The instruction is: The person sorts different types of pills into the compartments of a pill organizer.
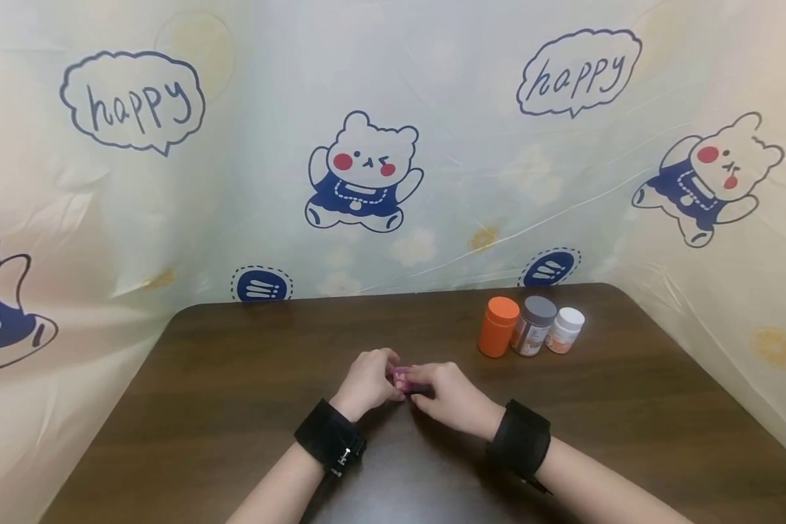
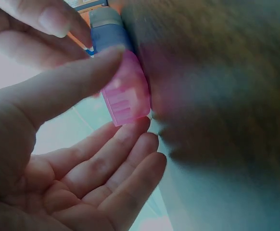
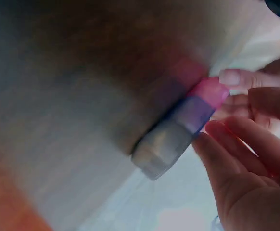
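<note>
Both hands meet at the middle of the dark wooden table (image 1: 236, 407) over a small stick-shaped thing (image 1: 401, 377) with a pink translucent end (image 2: 126, 96), a blue middle (image 3: 195, 113) and a grey end (image 3: 161, 147). It lies against the tabletop. My left hand (image 1: 383, 370) pinches the pink end, thumb (image 2: 68, 82) on top and fingers (image 2: 125, 159) beneath. From the other side my right hand (image 1: 426, 384) holds the blue and grey part with its fingertips (image 3: 214, 144). Black bands sit on both wrists.
Three small jars stand in a row at the back right: an orange one (image 1: 498, 327), a grey-lidded one (image 1: 533, 325) and a white-lidded one (image 1: 565, 330). A plastic sheet printed with cartoon bears (image 1: 363, 175) walls the table on three sides.
</note>
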Available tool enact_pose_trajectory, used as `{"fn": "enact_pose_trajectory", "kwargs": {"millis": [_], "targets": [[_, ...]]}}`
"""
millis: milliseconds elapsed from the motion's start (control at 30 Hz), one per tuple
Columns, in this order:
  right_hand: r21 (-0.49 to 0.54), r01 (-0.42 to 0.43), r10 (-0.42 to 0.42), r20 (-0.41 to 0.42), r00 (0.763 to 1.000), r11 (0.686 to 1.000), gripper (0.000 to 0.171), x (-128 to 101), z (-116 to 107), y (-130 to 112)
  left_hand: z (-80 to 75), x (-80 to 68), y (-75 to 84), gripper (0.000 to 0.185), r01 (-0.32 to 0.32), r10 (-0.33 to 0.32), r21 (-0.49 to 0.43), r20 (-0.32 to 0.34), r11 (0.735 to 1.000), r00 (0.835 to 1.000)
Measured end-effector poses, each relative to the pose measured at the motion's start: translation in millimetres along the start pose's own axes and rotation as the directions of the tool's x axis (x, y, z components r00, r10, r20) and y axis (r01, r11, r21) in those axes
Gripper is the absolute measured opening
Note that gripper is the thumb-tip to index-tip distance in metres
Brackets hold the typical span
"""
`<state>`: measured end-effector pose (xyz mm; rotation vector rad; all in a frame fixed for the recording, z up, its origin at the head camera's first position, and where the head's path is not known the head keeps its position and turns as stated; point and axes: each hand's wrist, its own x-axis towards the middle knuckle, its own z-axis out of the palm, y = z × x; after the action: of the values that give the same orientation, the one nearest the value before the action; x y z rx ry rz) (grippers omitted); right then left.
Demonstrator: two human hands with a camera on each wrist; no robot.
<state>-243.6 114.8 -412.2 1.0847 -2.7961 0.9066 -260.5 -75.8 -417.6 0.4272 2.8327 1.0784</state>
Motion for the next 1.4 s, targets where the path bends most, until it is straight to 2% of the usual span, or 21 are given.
{"fn": "enact_pose_trajectory", "kwargs": {"millis": [67, 167, 300, 500, 533, 600, 700, 800, 933, 1133, 1267, 1400], "targets": [[0.035, -0.067, 0.068, -0.032, 0.997, 0.997, 0.036, 0, -5, 6, 0.7, -0.4, 0.5, 0.053, 0.001, -0.001, 0.004, 0.002, 1.0, 1.0], [0.012, -0.18, 0.181, -0.056, 0.982, 0.984, 0.045, 1, -14, 15, 1.3, -1.3, 1.9, 0.052, -0.001, 0.001, 0.009, 0.0, 1.0, 1.0], [-0.034, -0.281, 0.282, 0.007, 0.959, 0.959, 0.055, 3, -20, 26, 1.4, -3.8, 2.5, 0.048, 0.013, -0.013, 0.016, -0.003, 1.0, 1.0], [0.018, -0.298, 0.296, 0.085, 0.952, 0.954, 0.044, 3, -21, 35, 0.8, -8.4, 2.1, 0.039, 0.025, -0.025, 0.006, 0.014, 1.0, 1.0], [0.025, -0.269, 0.266, 0.088, 0.96, 0.963, 0.042, 3, -18, 44, 0.3, -8.6, 1.9, 0.038, 0.022, -0.022, 0.007, 0.016, 1.0, 1.0], [0.05, -0.262, 0.257, 0.097, 0.962, 0.964, 0.041, 6, -13, 58, -1.4, -8.0, 1.5, 0.036, 0.016, -0.016, 0.017, 0.016, 1.0, 1.0], [0.071, -0.251, 0.243, 0.107, 0.964, 0.965, 0.045, 14, 2, 100, -4.7, -4.9, 1.3, 0.034, 0.017, -0.018, 0.03, 0.016, 0.999, 1.0], [0.061, -0.298, 0.291, 0.104, 0.951, 0.953, 0.045, 21, -6, 85, -7.5, 0.4, 1.1, 0.033, 0.024, -0.024, 0.041, 0.008, 0.999, 1.0], [0.026, -0.347, 0.343, 0.094, 0.935, 0.938, 0.041, 26, -26, 36, -7.7, 8.6, 0.6, 0.033, 0.04, -0.039, 0.061, -0.009, 0.997, 0.999], [0.012, -0.384, 0.381, 0.09, 0.92, 0.923, 0.04, 32, -20, 44, -7.1, 15.1, 2.3, 0.032, 0.052, -0.051, 0.096, -0.012, 0.994, 0.999], [-0.005, -0.386, 0.385, 0.086, 0.919, 0.923, 0.042, 33, -18, 46, -7.1, 17.1, 3.3, 0.032, 0.05, -0.049, 0.111, -0.011, 0.993, 0.999], [-0.035, -0.385, 0.387, 0.082, 0.918, 0.922, 0.057, 31, -18, 45, -8.7, 16.2, 3.7, 0.052, 0.078, -0.079, 0.138, -0.002, 0.987, 0.997]]}}
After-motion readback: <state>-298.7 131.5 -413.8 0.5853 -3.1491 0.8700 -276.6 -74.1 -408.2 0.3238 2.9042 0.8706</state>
